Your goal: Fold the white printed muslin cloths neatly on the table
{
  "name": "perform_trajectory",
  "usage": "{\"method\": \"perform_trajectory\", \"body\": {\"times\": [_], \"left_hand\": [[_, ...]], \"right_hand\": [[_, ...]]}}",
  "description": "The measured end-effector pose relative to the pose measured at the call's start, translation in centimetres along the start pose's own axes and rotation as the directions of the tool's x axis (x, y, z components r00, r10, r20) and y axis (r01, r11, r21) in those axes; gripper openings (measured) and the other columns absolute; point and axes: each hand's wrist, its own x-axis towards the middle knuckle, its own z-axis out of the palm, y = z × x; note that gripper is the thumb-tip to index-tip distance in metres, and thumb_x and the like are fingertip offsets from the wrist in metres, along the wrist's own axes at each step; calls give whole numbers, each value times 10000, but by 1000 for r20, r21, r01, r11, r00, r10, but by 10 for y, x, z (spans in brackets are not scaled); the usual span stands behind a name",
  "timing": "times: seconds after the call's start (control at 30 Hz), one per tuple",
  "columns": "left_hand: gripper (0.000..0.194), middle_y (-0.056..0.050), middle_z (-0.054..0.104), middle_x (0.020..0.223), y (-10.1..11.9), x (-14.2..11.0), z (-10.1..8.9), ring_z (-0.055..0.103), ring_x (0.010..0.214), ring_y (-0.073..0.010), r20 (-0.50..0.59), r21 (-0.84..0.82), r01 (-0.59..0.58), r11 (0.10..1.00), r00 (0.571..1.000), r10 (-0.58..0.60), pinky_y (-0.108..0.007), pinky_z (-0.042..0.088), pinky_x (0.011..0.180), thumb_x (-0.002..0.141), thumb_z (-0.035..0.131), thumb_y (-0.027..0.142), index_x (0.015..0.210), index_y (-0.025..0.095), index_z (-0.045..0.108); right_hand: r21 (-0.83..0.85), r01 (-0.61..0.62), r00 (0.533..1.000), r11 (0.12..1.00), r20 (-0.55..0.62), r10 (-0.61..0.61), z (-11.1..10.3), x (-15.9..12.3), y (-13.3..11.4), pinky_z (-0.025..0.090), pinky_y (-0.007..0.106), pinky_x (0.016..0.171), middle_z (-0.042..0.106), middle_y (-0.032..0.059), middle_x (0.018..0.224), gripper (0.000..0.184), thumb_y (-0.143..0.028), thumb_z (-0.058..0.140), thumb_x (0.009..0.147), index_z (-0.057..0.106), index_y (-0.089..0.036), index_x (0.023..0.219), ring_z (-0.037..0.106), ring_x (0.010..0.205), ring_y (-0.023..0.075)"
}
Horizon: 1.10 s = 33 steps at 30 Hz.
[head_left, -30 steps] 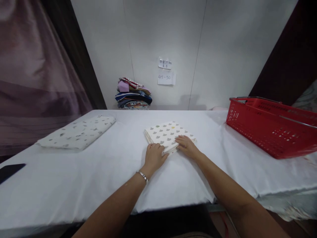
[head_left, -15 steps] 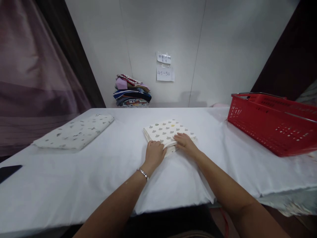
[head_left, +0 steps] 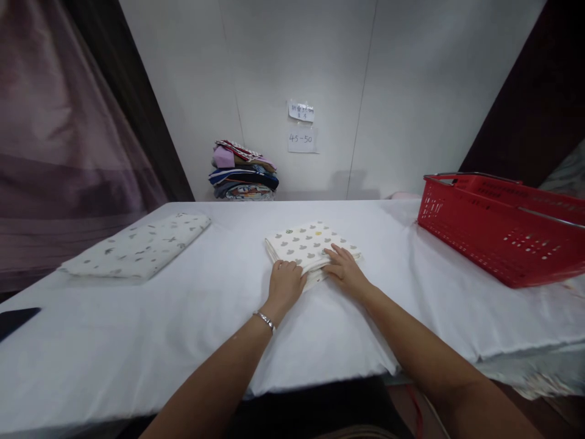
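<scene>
At the centre, the folded cloth (head_left: 304, 241) was creamy white with small grey motifs, one green and one yellow among them. At nine o'clock the second cloth (head_left: 137, 247) was white with scattered greyish sprigs; at three the shopping basket (head_left: 479, 228) was red. The tablecloth (head_left: 205, 299) was plain white. Between ten and eleven, the textile stack (head_left: 244, 177) showed lilac, blue and black.

Two bare hands, one left hand (head_left: 287, 283) and one right hand (head_left: 348, 274), with one bracelet (head_left: 264, 320). Two folded white cloths, one central cloth (head_left: 305, 239) and one leftmost cloth (head_left: 139, 247), share one table (head_left: 159, 341) with one red basket (head_left: 484, 222) and one dark flat object (head_left: 17, 320). Also in view: one stack of folded fabrics (head_left: 244, 175), two paper notes, one upper note (head_left: 301, 111) and one lower note (head_left: 303, 141), and one curtain (head_left: 68, 134).
</scene>
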Motion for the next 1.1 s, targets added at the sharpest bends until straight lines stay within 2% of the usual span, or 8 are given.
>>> {"method": "perform_trajectory", "body": {"times": [0.17, 0.27, 0.43, 0.57, 0.67, 0.77, 0.93, 1.1], "left_hand": [[225, -83, 624, 831, 1, -1, -2, 553, 857, -235, 8, 45, -16, 999, 1000, 16, -422, 324, 911, 890, 450, 287, 791, 188, 626], [177, -79, 627, 874, 3, -1, -4, 553, 886, -240, 20, 32, -12, 999, 1000, 11, -432, 304, 930, 878, 473, 308, 911, 204, 613], [265, -76, 621, 939, 5, 3, -5, 555, 901, -243, 46, 34, -33, 999, 998, 31, -443, 268, 963, 857, 516, 326, 1097, 217, 544], [175, -75, 616, 934, 6, 10, -8, 551, 890, -233, 86, 79, -107, 991, 991, 100, -422, 285, 946, 862, 475, 194, 1002, 203, 579], [222, -71, 619, 928, 2, 14, -9, 536, 915, -229, 74, 94, -141, 986, 988, 134, -403, 305, 921, 876, 406, 118, 972, 208, 585], [256, -67, 616, 969, -2, 12, -5, 518, 961, -226, 41, 100, -167, 981, 986, 164, -405, 284, 956, 888, 385, 106, 1016, 222, 574], [230, -58, 614, 956, 1, 2, 4, 540, 887, -210, 138, 100, -170, 980, 978, 155, -356, 362, 841, 890, 399, 109, 1000, 209, 573], [234, -57, 624, 999, 1, -1, 2, 547, 941, -207, 134, 95, -157, 983, 980, 144, -351, 379, 862, 885, 415, 108, 1031, 200, 573]], "right_hand": [[-67, 20, 1000, 998, 15, -19, 4, 3, -5, 259, 552, 1048, 444, 89, 1385, 200, -196, 506, 877, 692, -237, 940, 250, 1353, 291], [-62, 25, 1000, 998, 11, -24, 6, 4, -4, 259, 556, 1050, 460, 84, 1374, 200, -190, 506, 879, 695, -237, 924, 266, 1348, 285], [-74, 39, 999, 997, 25, -37, 11, 6, -3, 251, 554, 1061, 445, 79, 1386, 177, -172, 526, 865, 693, -224, 889, 268, 1349, 283], [-113, 44, 998, 993, 45, -39, 13, 7, -4, 253, 550, 1063, 416, 95, 1407, 190, -158, 498, 874, 684, -195, 894, 257, 1352, 289], [-101, 54, 998, 993, 50, -49, 14, 7, -4, 244, 542, 1069, 391, 92, 1424, 210, -118, 484, 865, 678, -187, 908, 235, 1362, 280], [-67, 46, 997, 997, 57, -42, 13, 8, -4, 236, 541, 1072, 381, 81, 1432, 232, -99, 477, 856, 681, -197, 906, 212, 1372, 263], [-38, 36, 997, 999, 65, -34, 11, 6, -4, 246, 527, 1069, 371, 80, 1439, 211, -123, 496, 858, 693, -196, 869, 204, 1373, 270], [-28, 17, 998, 999, 66, -15, 6, 1, -4, 265, 534, 1050, 360, 78, 1445, 219, -173, 483, 886, 697, -218, 894, 207, 1370, 277]]}}
